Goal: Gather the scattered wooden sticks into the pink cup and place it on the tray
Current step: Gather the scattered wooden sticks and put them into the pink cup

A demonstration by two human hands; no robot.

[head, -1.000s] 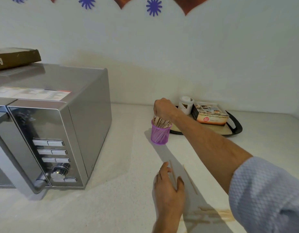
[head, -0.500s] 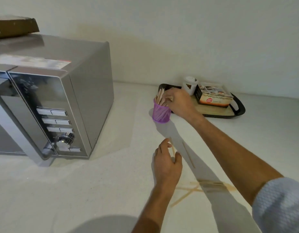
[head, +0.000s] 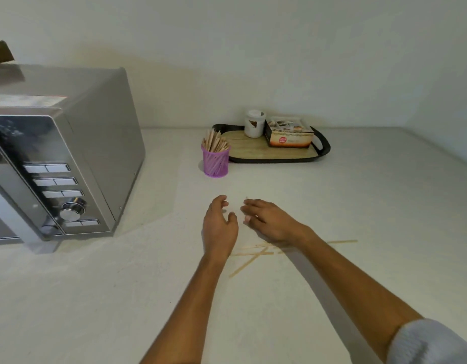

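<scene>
**Both hands down among the last loose sticks**

Both hands low over the worktop (head: 384,206) now. The left hand (head: 219,227) has its fingers loosely spread, nothing in its grip. The right hand (head: 269,222) lies flat-ish, fingers reaching left, and a thin stick tip (head: 246,198) peeks out just beyond them; whether it is pinched or merely under the fingers, I cannot tell. More scattered wooden sticks (head: 253,254) lie crossed just behind the wrists, 1 long one (head: 342,242) poking out to the right.

The pink cup (head: 216,164), mesh-sided and already bristling with sticks, stands upright on the worktop, just beside the tray (head: 324,145) but not yet on it.

Best play here, I'd say: sweep the loose ones parallel with both hands, pinch them as 1 bundle, and drop them in end-first so the light cup doesn't tip.

The tray carries a white jar (head: 254,123) and a sachet box (head: 290,134), with bare board nearest the cup. A steel microwave (head: 69,158) sits at left, plain pale wall behind.
</scene>
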